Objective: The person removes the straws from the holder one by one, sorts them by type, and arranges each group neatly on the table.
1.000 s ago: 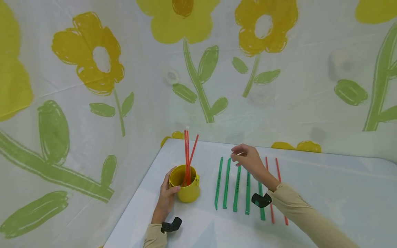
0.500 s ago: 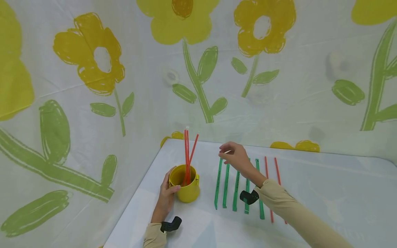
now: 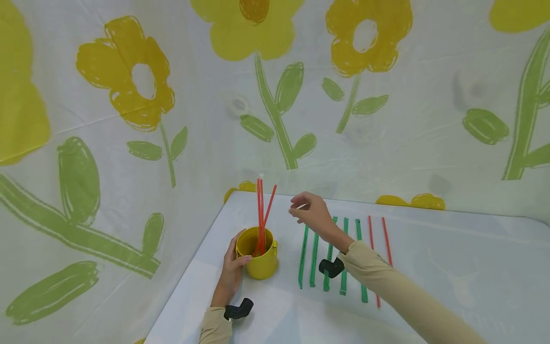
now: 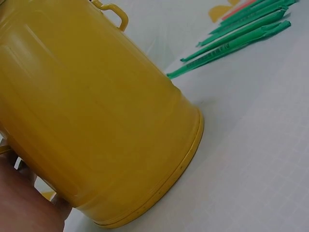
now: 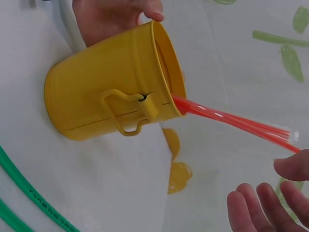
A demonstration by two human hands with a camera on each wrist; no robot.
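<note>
My left hand (image 3: pixel 232 272) holds a small yellow metal bucket (image 3: pixel 263 268) standing on the table, the thumb over its near side and the fingers round its left. Several red drinking straws (image 3: pixel 260 205) rise from inside, one leaning right. Raised between the bucket and the lying straws, my right hand (image 3: pixel 313 214) has its fingers loosely bent and nothing visible between them. In the right wrist view, its thumb (image 5: pixel 292 165) and fingers stand apart, close by the red straw tips. Several green-wrapped straws (image 3: pixel 303 258) with dark print lie in a row, partly hidden under the right forearm.
To the right of the green row lie two red straws (image 3: pixel 386 239), the forearm covering part of them. The white table (image 3: pixel 472 267) meets a flower-printed cloth (image 3: pixel 206 119) at its back and left edges. A wire loop handle hangs on the bucket's side.
My right hand has moved left, from above the green-wrapped straws to near the bucket. The left hand and the bucket have stayed in place.
</note>
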